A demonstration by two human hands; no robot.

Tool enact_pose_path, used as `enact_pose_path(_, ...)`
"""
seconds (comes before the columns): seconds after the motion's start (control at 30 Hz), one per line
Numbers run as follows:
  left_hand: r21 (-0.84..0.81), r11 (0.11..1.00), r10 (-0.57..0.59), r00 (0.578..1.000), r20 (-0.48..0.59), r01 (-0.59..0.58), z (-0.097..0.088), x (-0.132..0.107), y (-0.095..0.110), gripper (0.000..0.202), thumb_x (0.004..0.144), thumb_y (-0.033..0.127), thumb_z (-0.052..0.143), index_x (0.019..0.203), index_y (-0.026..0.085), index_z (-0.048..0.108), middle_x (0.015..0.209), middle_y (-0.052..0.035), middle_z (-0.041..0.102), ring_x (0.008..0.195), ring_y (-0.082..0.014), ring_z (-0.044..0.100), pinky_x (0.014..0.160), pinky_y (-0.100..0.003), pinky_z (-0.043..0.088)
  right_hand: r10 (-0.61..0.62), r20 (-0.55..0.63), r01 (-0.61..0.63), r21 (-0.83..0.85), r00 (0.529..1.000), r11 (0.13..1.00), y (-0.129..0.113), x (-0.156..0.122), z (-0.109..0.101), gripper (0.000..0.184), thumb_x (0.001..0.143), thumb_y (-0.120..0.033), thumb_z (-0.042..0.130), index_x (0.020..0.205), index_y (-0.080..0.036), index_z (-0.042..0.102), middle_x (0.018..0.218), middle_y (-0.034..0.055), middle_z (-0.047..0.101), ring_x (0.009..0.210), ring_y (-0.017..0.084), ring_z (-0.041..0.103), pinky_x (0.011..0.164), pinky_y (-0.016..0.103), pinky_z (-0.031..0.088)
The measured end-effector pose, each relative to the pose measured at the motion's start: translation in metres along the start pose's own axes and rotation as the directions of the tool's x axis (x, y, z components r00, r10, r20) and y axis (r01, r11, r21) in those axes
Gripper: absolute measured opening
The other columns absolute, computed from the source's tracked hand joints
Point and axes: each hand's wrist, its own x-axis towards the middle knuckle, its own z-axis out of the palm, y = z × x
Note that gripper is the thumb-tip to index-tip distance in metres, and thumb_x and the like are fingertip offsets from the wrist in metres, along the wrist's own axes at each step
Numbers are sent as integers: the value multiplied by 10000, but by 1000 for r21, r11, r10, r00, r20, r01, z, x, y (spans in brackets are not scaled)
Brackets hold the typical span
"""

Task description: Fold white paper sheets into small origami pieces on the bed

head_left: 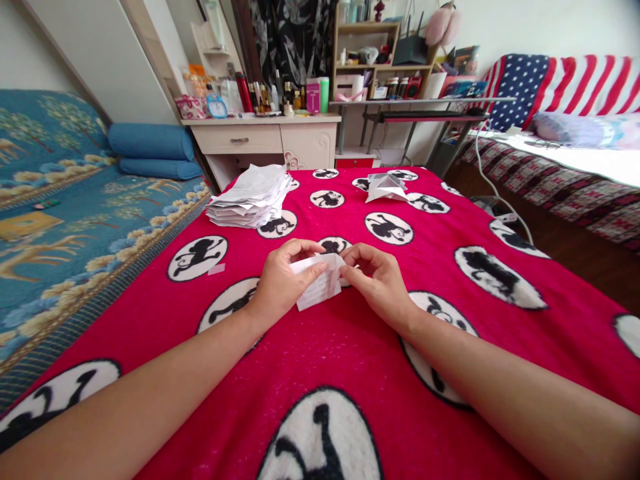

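Note:
A small folded sheet of white paper (319, 288) with faint print is held between my two hands, just above the red cloth. My left hand (287, 277) pinches its upper left part, thumb lying across the front. At its upper right edge, the thumb and fingers of my right hand (377, 280) close on the paper. Beyond my left hand lies a thick stack of white papers (253, 197). A folded paper piece (387, 187) sits on the cloth at the far right. My fingertips behind the sheet are partly hidden.
The red cloth (310, 373) with black-and-white ovals covers the surface. A tiny pale paper scrap (217, 269) lies on its left. Behind stand a white dresser (260, 137) with bottles and a desk shelf (367, 28). A blue sofa (75, 267) flanks the left, a bed (575, 157) the right.

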Motion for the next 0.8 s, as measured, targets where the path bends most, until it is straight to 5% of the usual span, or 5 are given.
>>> enact_pose_path(0.2, -42, 998, -44, 991, 128, 50, -2, 4, 1, 266, 712, 301, 719, 930, 148, 709, 892, -56, 738, 773, -181, 674, 691, -257, 529, -33, 16, 34, -42, 999, 999, -1, 1, 1, 117, 757, -213, 594, 662, -185, 532, 747, 24, 602, 682, 143, 543, 588, 251, 445)
enact_pose_path(0.37, 6, 997, -74, 992, 100, 74, -2, 5, 2, 331, 698, 272, 716, 1003, 142, 712, 900, -68, 745, 740, -187, 681, 638, -256, 525, -120, 17, 121, -75, 993, 990, -2, 0, 0, 102, 771, -179, 579, 675, -185, 544, 870, 46, 608, 763, 151, 562, 597, 240, 457)
enact_pose_path(0.63, 140, 990, -22, 999, 42, 16, 0, 4, 8, 137, 712, 238, 665, 796, 141, 714, 767, -40, 728, 673, -164, 649, 607, -232, 487, -208, 32, 210, -114, 978, 971, -4, -1, 2, 114, 807, -199, 590, 699, -190, 556, 934, 57, 590, 788, 153, 569, 581, 238, 462)
enact_pose_path(0.8, -34, 997, -64, 996, 55, 65, -1, 5, 4, 218, 731, 335, 690, 820, 137, 700, 784, -42, 712, 691, -157, 630, 615, -232, 480, -109, 5, 109, -42, 994, 993, -2, 0, 0, 131, 863, -312, 567, 806, -194, 575, 860, 38, 606, 763, 146, 564, 632, 246, 453)
